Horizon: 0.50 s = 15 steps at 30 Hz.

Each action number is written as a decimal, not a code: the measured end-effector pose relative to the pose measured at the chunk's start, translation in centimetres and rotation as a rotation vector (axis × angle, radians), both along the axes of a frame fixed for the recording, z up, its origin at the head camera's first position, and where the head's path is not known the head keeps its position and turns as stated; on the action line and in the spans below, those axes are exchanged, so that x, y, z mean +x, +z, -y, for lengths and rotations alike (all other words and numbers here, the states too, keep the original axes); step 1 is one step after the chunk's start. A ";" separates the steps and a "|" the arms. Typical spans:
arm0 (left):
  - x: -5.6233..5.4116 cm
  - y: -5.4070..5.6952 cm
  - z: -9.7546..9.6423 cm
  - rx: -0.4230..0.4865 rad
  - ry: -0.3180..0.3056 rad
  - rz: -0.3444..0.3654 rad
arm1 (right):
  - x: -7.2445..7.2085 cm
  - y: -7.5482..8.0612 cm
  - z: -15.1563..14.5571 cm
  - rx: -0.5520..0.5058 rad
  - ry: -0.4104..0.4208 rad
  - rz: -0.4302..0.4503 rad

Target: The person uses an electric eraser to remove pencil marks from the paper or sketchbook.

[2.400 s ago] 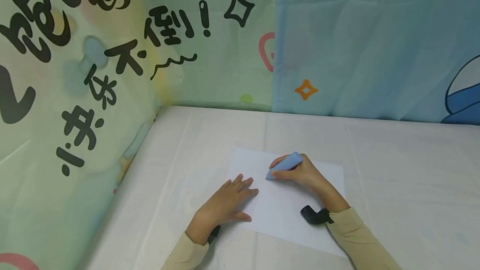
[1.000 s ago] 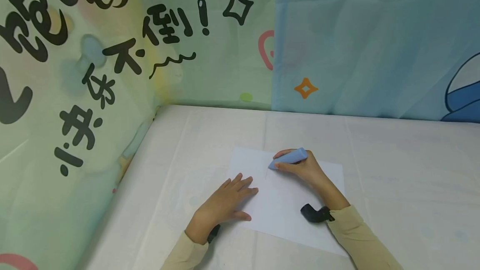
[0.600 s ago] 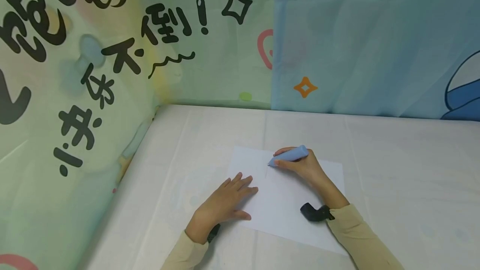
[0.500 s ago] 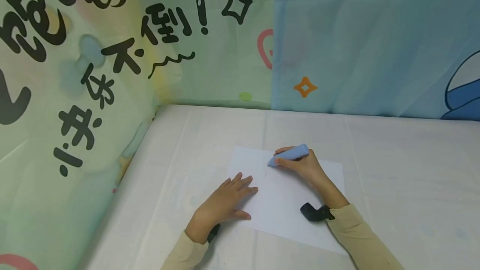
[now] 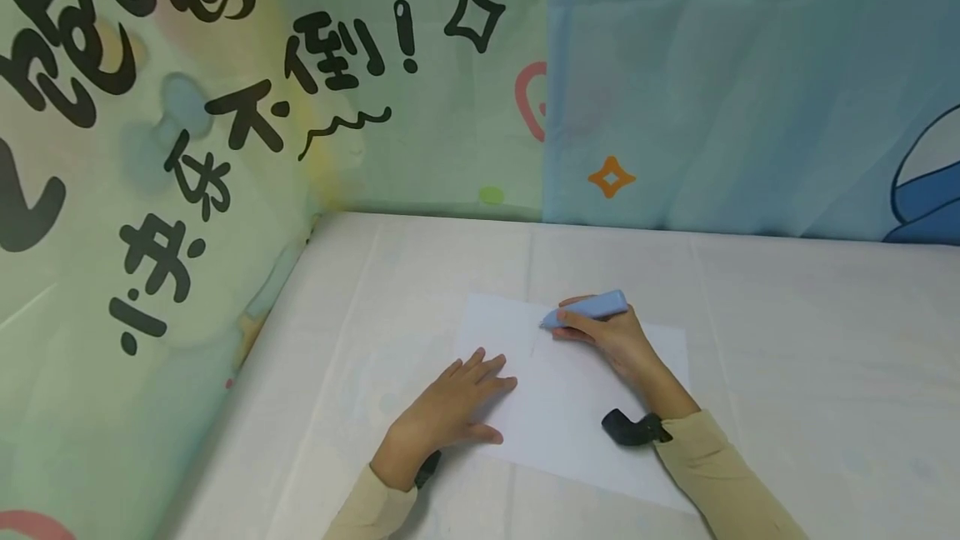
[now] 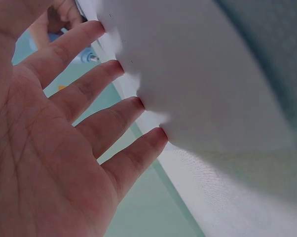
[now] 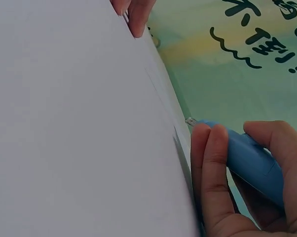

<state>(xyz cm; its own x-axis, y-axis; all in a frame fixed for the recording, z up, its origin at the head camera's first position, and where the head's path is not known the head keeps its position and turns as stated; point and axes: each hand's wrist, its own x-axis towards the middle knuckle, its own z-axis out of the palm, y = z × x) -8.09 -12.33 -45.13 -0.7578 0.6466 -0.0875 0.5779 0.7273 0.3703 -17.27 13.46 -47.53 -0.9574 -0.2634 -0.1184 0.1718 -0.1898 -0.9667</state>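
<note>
My right hand [image 5: 611, 336] grips a thick light-blue pen-shaped tool [image 5: 592, 307] between thumb and fingers. A small shiny tip [image 7: 190, 121] sticks out of its narrow end, close over the white sheet of paper [image 5: 577, 407]. A faint thin line runs on the sheet just below the tip. With fingers spread, my left hand [image 5: 457, 402] rests on the sheet's left side. In the left wrist view its fingertips [image 6: 161, 136] press against the paper, and the blue tool shows beyond them.
The sheet lies on a white-covered table [image 5: 810, 373]. A green printed backdrop [image 5: 420, 148] with black characters stands at the left and back, and a blue one [image 5: 750, 90] at the back right. A black wrist camera [image 5: 630, 427] hangs over the paper's right part.
My right hand has moved the tool away from me and slightly right across the sheet, and the tool now lies flatter. The left hand stays in place.
</note>
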 end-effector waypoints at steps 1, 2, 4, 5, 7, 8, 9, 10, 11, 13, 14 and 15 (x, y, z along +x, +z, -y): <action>0.0 0.0 0.0 -0.005 0.001 -0.002 | 0.0 0.0 0.0 0.008 -0.002 -0.002; 0.0 0.0 0.0 -0.009 0.001 -0.005 | 0.0 -0.1 0.0 0.018 -0.004 0.001; 0.0 0.0 0.0 -0.018 0.001 -0.011 | 0.0 -0.1 0.0 0.038 -0.004 0.003; 0.0 0.0 0.0 -0.021 0.001 -0.014 | 0.0 -0.1 0.0 0.049 0.000 0.004; 0.0 0.1 0.0 -0.028 0.002 -0.018 | 0.0 -0.2 0.1 0.070 0.007 0.006; 0.0 0.1 0.0 -0.030 0.002 -0.019 | 0.0 -0.2 0.1 0.078 0.011 0.006; 0.0 0.1 0.0 -0.031 0.002 -0.021 | 0.0 -0.2 0.1 0.084 0.016 0.004; 0.0 0.1 0.0 -0.032 0.001 -0.022 | 0.0 -0.2 0.1 0.087 0.019 0.003; 0.0 0.1 0.0 -0.034 0.002 -0.023 | 0.0 -0.2 0.1 0.092 0.022 0.000; 0.0 0.0 0.0 -0.036 0.004 -0.021 | 0.1 -0.2 0.1 0.101 0.025 -0.006; 0.0 0.0 -0.1 -0.036 0.005 -0.019 | 0.1 -0.2 0.1 0.105 0.025 -0.007; 0.0 0.0 -0.1 -0.039 0.006 -0.016 | 0.1 -0.2 0.1 0.109 0.024 -0.008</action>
